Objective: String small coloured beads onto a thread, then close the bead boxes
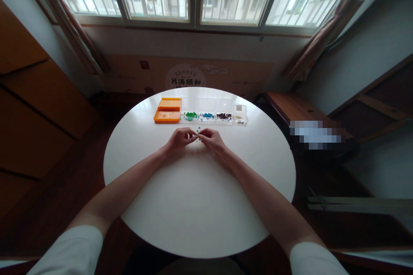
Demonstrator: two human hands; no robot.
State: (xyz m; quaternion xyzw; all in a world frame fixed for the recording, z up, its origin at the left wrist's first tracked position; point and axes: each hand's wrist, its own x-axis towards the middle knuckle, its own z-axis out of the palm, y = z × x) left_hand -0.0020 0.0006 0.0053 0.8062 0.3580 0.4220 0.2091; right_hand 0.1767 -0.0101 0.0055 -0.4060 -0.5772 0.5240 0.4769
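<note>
Over the middle of the white table, my left hand [182, 138] and my right hand [211, 139] meet fingertip to fingertip. Both are pinched around a tiny green piece [197, 134], too small to make out in detail. A few more small green and blue pieces [199, 128] lie on the table just beyond the fingertips. Behind them stands a row of clear lidded compartments: one holds green pieces [190, 115], one blue pieces [207, 115], one dark brown pieces [224, 116], and the last pale bits [239, 117]. At the row's left is an orange tray [167, 120] with a few small orange bits.
The round white table [200, 206] has its rim all round my arms. A printed cardboard panel [129, 73] leans under the window behind it. A wooden bench [290, 107] stands at the right, and orange-brown cabinets [38, 116] at the left.
</note>
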